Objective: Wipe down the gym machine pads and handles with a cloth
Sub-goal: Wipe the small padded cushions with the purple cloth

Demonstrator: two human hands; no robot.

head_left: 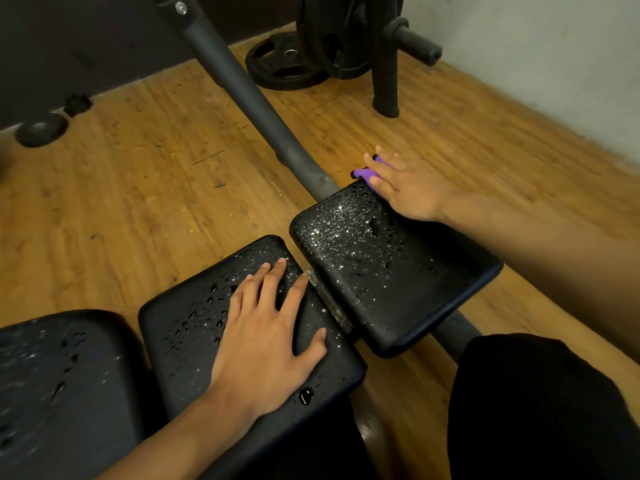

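A wooden floor [138, 188] fills most of the view, seen from above by a person leaning over a gym machine. 1 thick dark metal frame tube [242, 88] runs diagonally from the top down to the pads.

3 black pads sit in a row, all beaded with water droplets: the near pad [62, 393] at lower left, partly cut off by the picture's edge; the middle pad [194, 334]; and the far pad [391, 271], tilted up on its right side. A narrow metal bracket [329, 303] shows in the gap between the middle and far pads.

At lower right is the person's leg in dark clothing [536, 410].

At the top, 1 black plate rack [384, 81] holds upright weight plates [332, 36] on its peg; their number cannot be told. 1 plate [284, 64] lies flat on the floor just beside the rack, and 1 small plate [41, 129] lies well apart at far left.

2 bare hands are in view. The left hand [270, 337] lies palm down on the middle pad, its grip spread wide and flat, holding nothing. The right hand [408, 188] reaches to the far pad's far edge, its grip straight and slightly spread, pressing down on 1 purple cloth [363, 173]. The cloth lies at that pad's far corner, showing between and beyond the fingers.
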